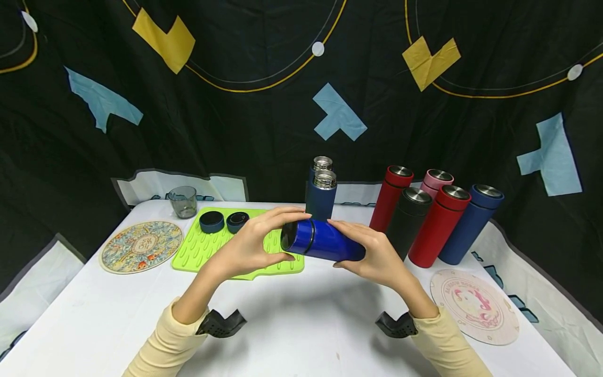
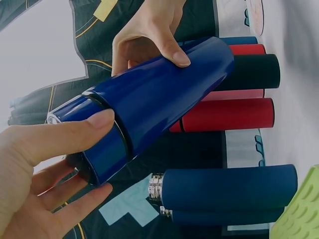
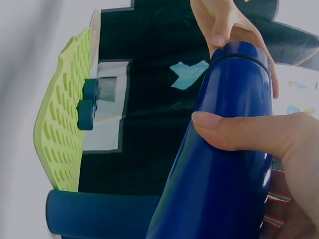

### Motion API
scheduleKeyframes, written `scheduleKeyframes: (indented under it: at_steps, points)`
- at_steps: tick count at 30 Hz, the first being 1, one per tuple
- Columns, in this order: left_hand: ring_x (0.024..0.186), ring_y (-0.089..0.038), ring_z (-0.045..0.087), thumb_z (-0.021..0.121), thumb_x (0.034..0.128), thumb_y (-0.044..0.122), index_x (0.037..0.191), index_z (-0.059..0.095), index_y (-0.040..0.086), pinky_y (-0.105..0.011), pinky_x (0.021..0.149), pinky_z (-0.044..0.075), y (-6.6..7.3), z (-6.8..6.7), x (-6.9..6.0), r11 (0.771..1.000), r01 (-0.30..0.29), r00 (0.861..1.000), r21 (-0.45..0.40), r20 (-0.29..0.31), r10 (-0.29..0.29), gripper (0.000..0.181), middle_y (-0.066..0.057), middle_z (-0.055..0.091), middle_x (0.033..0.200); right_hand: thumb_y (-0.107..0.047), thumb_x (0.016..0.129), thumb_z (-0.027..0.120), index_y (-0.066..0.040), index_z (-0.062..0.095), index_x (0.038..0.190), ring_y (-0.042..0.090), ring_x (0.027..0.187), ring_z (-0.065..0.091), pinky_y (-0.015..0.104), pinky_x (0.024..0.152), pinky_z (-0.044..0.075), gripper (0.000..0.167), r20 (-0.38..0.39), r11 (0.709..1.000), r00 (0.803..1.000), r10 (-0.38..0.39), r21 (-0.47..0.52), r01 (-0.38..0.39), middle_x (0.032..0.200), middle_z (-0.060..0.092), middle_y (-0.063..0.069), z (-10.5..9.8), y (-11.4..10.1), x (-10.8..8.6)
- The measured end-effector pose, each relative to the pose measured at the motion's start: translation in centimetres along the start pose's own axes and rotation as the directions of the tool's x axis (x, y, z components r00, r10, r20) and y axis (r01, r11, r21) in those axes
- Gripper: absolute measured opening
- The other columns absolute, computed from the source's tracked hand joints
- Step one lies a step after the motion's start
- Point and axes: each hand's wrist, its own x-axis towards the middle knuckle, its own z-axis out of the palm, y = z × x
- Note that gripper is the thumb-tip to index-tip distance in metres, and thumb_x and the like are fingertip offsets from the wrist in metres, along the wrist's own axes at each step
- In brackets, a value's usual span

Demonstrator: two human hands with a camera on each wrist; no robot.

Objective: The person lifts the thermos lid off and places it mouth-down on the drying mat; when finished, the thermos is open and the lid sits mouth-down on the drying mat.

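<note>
A glossy blue thermos flask (image 1: 325,241) is held tilted on its side above the table, its capped end towards the left. My left hand (image 1: 264,235) grips the cap end, thumb on one side and fingers on the other, as the left wrist view shows. My right hand (image 1: 372,248) holds the body near the base, with the thumb laid across it in the right wrist view. A black ring parts the cap (image 2: 107,139) from the body. Behind the flask stand two dark blue flasks (image 1: 322,201) without lids, their steel necks showing.
Two dark lids (image 1: 212,222) sit on a green drying mat (image 1: 198,251), near a grey glass (image 1: 182,202). A patterned round mat (image 1: 141,246) lies at left, a pink round mat (image 1: 475,306) at right. Several capped flasks, including a red one (image 1: 439,226), stand at the right.
</note>
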Motion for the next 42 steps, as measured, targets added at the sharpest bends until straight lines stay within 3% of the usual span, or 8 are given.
scheduleKeyframes:
  at_steps: [5,8,12,16,19,31,38,42]
  points:
    - [0.128,-0.023,0.047,0.084,0.0729,0.004,0.137,0.053,0.015,-0.038,0.095,0.049,-0.1,0.1,0.0,1.0,-0.005,1.0,-0.008,-0.025,0.005,0.072,-0.004,0.049,0.142,-0.015,0.063,0.092,-0.015,0.051,0.141,0.03,0.115,0.059,0.05,0.091,0.05,0.088,-0.002,1.0,1.0,0.008,-0.016,-0.008,0.131,0.06,0.01,0.1,-0.2,0.0]
    - [0.125,-0.023,0.051,0.085,0.0735,0.011,0.137,0.053,0.015,-0.036,0.088,0.054,-0.2,0.1,-0.1,0.999,0.024,0.999,-0.021,-0.046,-0.025,0.072,-0.004,0.05,0.141,-0.016,0.063,0.092,-0.016,0.051,0.141,0.029,0.117,0.058,0.05,0.094,0.049,0.088,-0.007,0.999,1.0,0.008,-0.048,-0.009,0.133,0.058,0.009,0.1,-0.4,0.1]
    - [0.116,-0.021,0.057,0.085,0.0741,0.026,0.138,0.052,0.015,-0.03,0.078,0.057,-0.3,0.1,-0.3,0.993,0.118,0.99,-0.03,-0.071,-0.12,0.073,-0.004,0.054,0.137,-0.017,0.064,0.092,-0.016,0.05,0.141,0.03,0.119,0.056,0.052,0.095,0.047,0.088,-0.012,0.993,1.0,-0.005,-0.114,0.004,0.134,0.058,0.009,0.2,-0.5,0.1]
    - [0.104,-0.018,0.06,0.083,0.0758,0.033,0.137,0.054,0.016,-0.027,0.075,0.057,-0.3,0.0,-0.3,0.972,0.231,0.967,-0.042,-0.095,-0.234,0.07,-0.002,0.06,0.129,-0.016,0.064,0.091,-0.015,0.05,0.141,0.031,0.12,0.055,0.053,0.096,0.046,0.087,-0.022,0.987,1.0,-0.016,-0.163,0.012,0.134,0.057,0.01,0.2,-0.6,0.1]
    - [0.103,-0.019,0.059,0.082,0.0772,0.032,0.136,0.054,0.017,-0.03,0.075,0.058,-0.2,-0.3,-0.3,0.957,0.284,0.952,-0.055,-0.105,-0.289,0.067,-0.002,0.061,0.124,-0.016,0.064,0.091,-0.015,0.05,0.141,0.03,0.12,0.055,0.053,0.096,0.046,0.088,-0.033,0.986,0.999,-0.004,-0.169,-0.001,0.134,0.057,0.009,0.2,-0.6,0.1]
    - [0.103,-0.023,0.062,0.082,0.0781,0.032,0.138,0.052,0.018,-0.038,0.08,0.057,-1.3,-1.3,-0.7,0.936,0.35,0.93,-0.034,-0.105,-0.352,0.068,-0.005,0.06,0.126,-0.015,0.062,0.093,-0.009,0.047,0.143,0.032,0.11,0.062,0.047,0.087,0.053,0.093,-0.072,0.997,0.995,0.065,-0.035,-0.068,0.128,0.061,0.013,0.8,0.7,0.0]
    - [0.104,-0.027,0.061,0.085,0.0746,0.029,0.137,0.051,0.012,-0.039,0.083,0.056,-3.4,-1.0,-1.4,0.934,0.356,0.931,-0.022,-0.075,-0.357,0.073,-0.009,0.057,0.13,-0.016,0.062,0.093,-0.007,0.052,0.137,0.03,0.111,0.062,0.046,0.087,0.053,0.086,-0.1,0.994,0.99,0.097,0.054,-0.091,0.126,0.062,0.012,1.2,1.6,0.1]
    - [0.106,-0.03,0.059,0.086,0.0732,0.024,0.136,0.05,0.009,-0.043,0.085,0.055,-5.1,-0.9,-1.7,0.92,0.392,0.917,-0.004,-0.08,-0.391,0.074,-0.012,0.055,0.132,-0.014,0.063,0.092,-0.007,0.052,0.134,0.026,0.113,0.061,0.045,0.09,0.051,0.082,-0.125,0.989,0.987,0.102,0.122,-0.086,0.127,0.062,0.01,1.5,1.7,0.5]
